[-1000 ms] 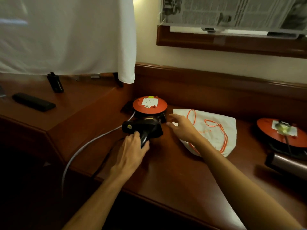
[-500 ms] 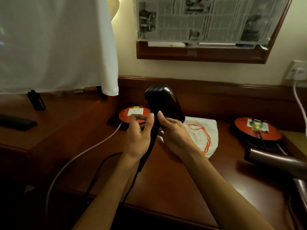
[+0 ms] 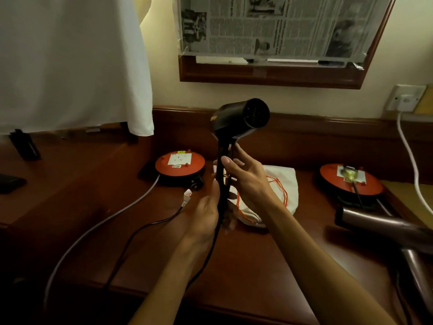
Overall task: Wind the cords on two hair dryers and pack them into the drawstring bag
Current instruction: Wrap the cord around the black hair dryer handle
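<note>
Fingers (image 3: 230, 160) now hold black dryer (image 3: 239, 120) turned nozzle-right.

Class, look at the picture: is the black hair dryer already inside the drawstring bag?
No: both hands hold the black hair dryer upright above the desk, while the drawstring bag lies flat behind.

Both forearms were bare from the lower edge of the view up to the wrists, with no sleeve or cuff showing. The left hand (image 3: 206, 214) and the right hand (image 3: 248, 181) wore no gloves. The fingers (image 3: 228, 160) were slim, with short, plain nails. Neither wrist showed a watch or band.
</note>
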A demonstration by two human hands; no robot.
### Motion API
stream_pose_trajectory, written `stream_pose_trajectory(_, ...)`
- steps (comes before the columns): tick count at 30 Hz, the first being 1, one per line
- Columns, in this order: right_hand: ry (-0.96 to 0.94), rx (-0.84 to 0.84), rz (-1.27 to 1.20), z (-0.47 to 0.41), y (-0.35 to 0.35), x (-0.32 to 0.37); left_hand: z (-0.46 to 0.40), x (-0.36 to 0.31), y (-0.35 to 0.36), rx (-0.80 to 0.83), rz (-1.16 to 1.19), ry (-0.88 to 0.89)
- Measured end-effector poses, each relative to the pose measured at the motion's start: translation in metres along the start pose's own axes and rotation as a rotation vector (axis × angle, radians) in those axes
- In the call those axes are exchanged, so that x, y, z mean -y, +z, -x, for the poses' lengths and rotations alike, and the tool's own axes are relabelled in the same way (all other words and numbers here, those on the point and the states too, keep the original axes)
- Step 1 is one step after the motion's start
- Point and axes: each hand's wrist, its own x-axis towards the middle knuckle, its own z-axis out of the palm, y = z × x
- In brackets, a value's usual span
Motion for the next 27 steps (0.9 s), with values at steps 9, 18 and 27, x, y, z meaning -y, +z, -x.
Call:
stream_pose_trajectory(9,0.049,-0.043,0.101,-0.017,-0.013,-0.004,0.005,0.023,-0.003,0.136,-0.440,-0.129)
stream_pose_trajectory(18,0.078,0.099,0.461,-0.018,-0.047,-0.007,0.030,0.008,-0.049,0.167,-1.325,-0.148)
stream_pose_trajectory(27,0.069,0.338,0.719,0.017,-0.018,-0.029,0.011,-0.075,-0.011,0.139,-2.025,0.453)
